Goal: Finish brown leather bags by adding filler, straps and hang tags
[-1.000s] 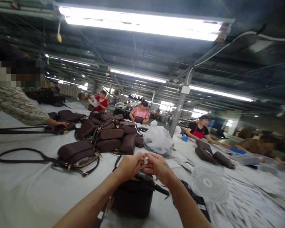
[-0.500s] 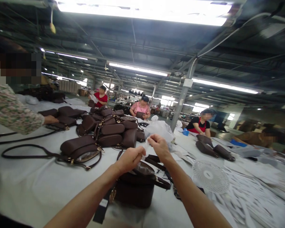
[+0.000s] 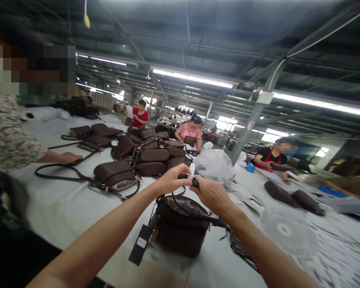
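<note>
A dark brown handbag (image 3: 180, 226) stands on the white-covered table (image 3: 54, 200) right in front of me, a black tag (image 3: 140, 250) hanging from its left side. My left hand (image 3: 172, 180) and my right hand (image 3: 211, 194) meet just above the bag. Both pinch the bag's brown strap (image 3: 189, 179) between fingers and thumbs. A thin loop of the strap runs down from my hands to the bag.
A pile of brown bags (image 3: 151, 154) lies beyond, one bag (image 3: 115, 176) with a long strap nearer left. A co-worker's arm (image 3: 58, 157) reaches in from the left. A white fan (image 3: 288, 232) lies at right; a plastic bag (image 3: 214, 166) behind. Other workers sit far back.
My hands dropped from pulling a pale wrapper apart and now close together on the bag's strap. The view swung left and down; the co-worker's hand drew back nearer.
</note>
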{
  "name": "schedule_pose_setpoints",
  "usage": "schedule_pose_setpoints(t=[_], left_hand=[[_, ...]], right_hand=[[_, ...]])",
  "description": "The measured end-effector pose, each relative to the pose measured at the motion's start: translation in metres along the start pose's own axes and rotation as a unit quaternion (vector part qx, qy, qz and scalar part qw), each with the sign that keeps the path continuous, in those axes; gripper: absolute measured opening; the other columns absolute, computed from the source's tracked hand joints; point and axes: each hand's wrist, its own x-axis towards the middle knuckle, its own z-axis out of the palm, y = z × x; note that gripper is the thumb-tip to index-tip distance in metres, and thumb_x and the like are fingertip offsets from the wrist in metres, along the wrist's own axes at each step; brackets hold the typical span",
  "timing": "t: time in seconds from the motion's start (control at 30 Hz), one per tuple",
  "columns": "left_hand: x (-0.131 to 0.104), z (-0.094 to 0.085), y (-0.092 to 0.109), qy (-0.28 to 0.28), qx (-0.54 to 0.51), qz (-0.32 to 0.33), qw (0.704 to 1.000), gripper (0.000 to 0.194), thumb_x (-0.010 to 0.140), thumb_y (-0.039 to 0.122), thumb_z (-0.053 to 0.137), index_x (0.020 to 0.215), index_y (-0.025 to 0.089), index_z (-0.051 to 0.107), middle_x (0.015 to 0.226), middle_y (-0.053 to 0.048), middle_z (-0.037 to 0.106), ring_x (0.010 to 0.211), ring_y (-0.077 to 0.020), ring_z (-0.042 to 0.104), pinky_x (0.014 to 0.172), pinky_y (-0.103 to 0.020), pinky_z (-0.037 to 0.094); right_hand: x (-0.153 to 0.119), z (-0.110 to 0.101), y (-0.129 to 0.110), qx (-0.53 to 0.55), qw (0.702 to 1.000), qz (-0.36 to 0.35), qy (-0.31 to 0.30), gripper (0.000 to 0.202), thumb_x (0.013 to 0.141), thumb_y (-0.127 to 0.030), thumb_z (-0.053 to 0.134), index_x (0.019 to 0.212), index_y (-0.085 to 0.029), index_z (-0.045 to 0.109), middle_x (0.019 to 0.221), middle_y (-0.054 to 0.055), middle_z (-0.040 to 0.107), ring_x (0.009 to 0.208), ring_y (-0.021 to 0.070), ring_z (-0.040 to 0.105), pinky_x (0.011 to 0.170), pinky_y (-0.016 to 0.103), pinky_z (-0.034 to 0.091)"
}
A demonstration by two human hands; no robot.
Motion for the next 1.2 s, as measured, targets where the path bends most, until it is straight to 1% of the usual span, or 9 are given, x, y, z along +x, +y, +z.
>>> schedule_pose_setpoints(t=[0.2, 0.3, 0.4, 0.57, 0.63, 0.73, 0.9, 1.0, 1.2], left_hand=[[-0.002, -0.003, 0.001, -0.08, 0.119, 0.047, 0.989, 0.017, 0.075, 0.02, 0.066, 0.089, 0.016, 0.058, 0.086, 0.0, 0.063, 0.084, -0.0159, 0.058, 0.078, -0.025, 0.043], [0.0, -0.005, 0.0, -0.103, 0.119, 0.067, 0.985, 0.016, 0.078, 0.018, 0.065, 0.092, 0.017, 0.059, 0.092, -0.001, 0.064, 0.089, -0.0161, 0.059, 0.082, -0.025, 0.043], [0.001, -0.005, -0.003, -0.097, 0.082, 0.086, 0.988, 0.015, 0.078, 0.017, 0.066, 0.091, 0.016, 0.058, 0.097, -0.002, 0.063, 0.097, -0.0169, 0.059, 0.088, -0.025, 0.042], [-0.002, 0.002, -0.002, -0.088, 0.08, 0.098, 0.988, 0.018, 0.078, 0.021, 0.067, 0.092, 0.015, 0.058, 0.092, -0.002, 0.062, 0.088, -0.0154, 0.058, 0.082, -0.024, 0.043], [-0.003, 0.003, 0.001, -0.068, 0.072, 0.1, 0.99, 0.018, 0.079, 0.022, 0.067, 0.093, 0.015, 0.059, 0.09, -0.001, 0.062, 0.086, -0.0148, 0.058, 0.081, -0.024, 0.043], [-0.005, -0.003, 0.002, -0.079, 0.052, 0.092, 0.991, 0.014, 0.078, 0.021, 0.067, 0.089, 0.015, 0.06, 0.086, 0.0, 0.062, 0.084, -0.0142, 0.058, 0.081, -0.024, 0.043], [-0.005, -0.016, -0.001, -0.029, -0.029, -0.02, 0.999, 0.02, 0.077, 0.027, 0.065, 0.091, 0.014, 0.059, 0.078, 0.001, 0.059, 0.062, -0.0089, 0.052, 0.062, -0.022, 0.043], [-0.007, -0.02, -0.003, -0.011, -0.107, -0.044, 0.993, 0.03, 0.077, 0.035, 0.066, 0.095, 0.015, 0.055, 0.076, 0.002, 0.058, 0.059, -0.0086, 0.05, 0.056, -0.021, 0.041], [-0.046, -0.027, -0.031, 0.049, -0.197, -0.086, 0.975, 0.041, 0.082, 0.046, 0.062, 0.109, 0.016, 0.057, 0.102, -0.007, 0.065, 0.096, -0.0172, 0.058, 0.087, -0.031, 0.042]], right_hand=[[0.01, 0.003, 0.018, 0.154, 0.985, -0.022, -0.074, 0.013, 0.081, -0.029, 0.062, 0.089, -0.02, 0.061, 0.081, 0.006, 0.068, 0.075, 0.0228, 0.062, 0.062, 0.028, 0.04], [0.011, -0.008, 0.02, 0.45, 0.875, -0.044, -0.176, 0.035, 0.069, -0.048, 0.071, 0.092, -0.022, 0.063, 0.08, 0.001, 0.067, 0.077, 0.021, 0.06, 0.067, 0.029, 0.045], [0.015, -0.01, 0.013, 0.609, 0.778, 0.046, -0.148, 0.046, 0.078, -0.064, 0.051, 0.089, -0.021, 0.062, 0.069, 0.0, 0.062, 0.068, 0.0183, 0.058, 0.064, 0.03, 0.046], [0.034, 0.007, 0.006, 0.373, 0.917, 0.095, 0.106, 0.04, 0.08, -0.055, 0.048, 0.059, -0.022, 0.053, 0.055, -0.001, 0.051, 0.058, 0.016, 0.046, 0.06, 0.029, 0.037], [0.041, 0.011, 0.007, 0.298, 0.932, 0.116, 0.168, 0.038, 0.082, -0.05, 0.045, 0.057, -0.022, 0.05, 0.054, -0.001, 0.05, 0.057, 0.0154, 0.043, 0.059, 0.03, 0.035], [0.042, 0.006, 0.005, 0.359, 0.916, 0.135, 0.121, 0.04, 0.082, -0.054, 0.044, 0.059, -0.022, 0.048, 0.053, -0.002, 0.048, 0.054, 0.0144, 0.045, 0.055, 0.028, 0.036], [0.027, -0.009, -0.008, 0.529, 0.836, 0.029, -0.141, 0.042, 0.077, -0.059, 0.058, 0.09, -0.019, 0.061, 0.069, 0.0, 0.063, 0.058, 0.0136, 0.056, 0.051, 0.024, 0.043], [0.027, -0.013, -0.016, 0.513, 0.848, 0.03, -0.128, 0.038, 0.075, -0.055, 0.062, 0.087, -0.019, 0.06, 0.055, -0.006, 0.052, 0.043, 0.0082, 0.044, 0.039, 0.02, 0.032], [0.045, -0.028, -0.013, 0.601, 0.794, 0.091, -0.011, 0.04, 0.071, -0.056, 0.063, 0.085, -0.019, 0.061, 0.05, -0.009, 0.039, 0.039, 0.0057, 0.03, 0.038, 0.021, 0.024]])
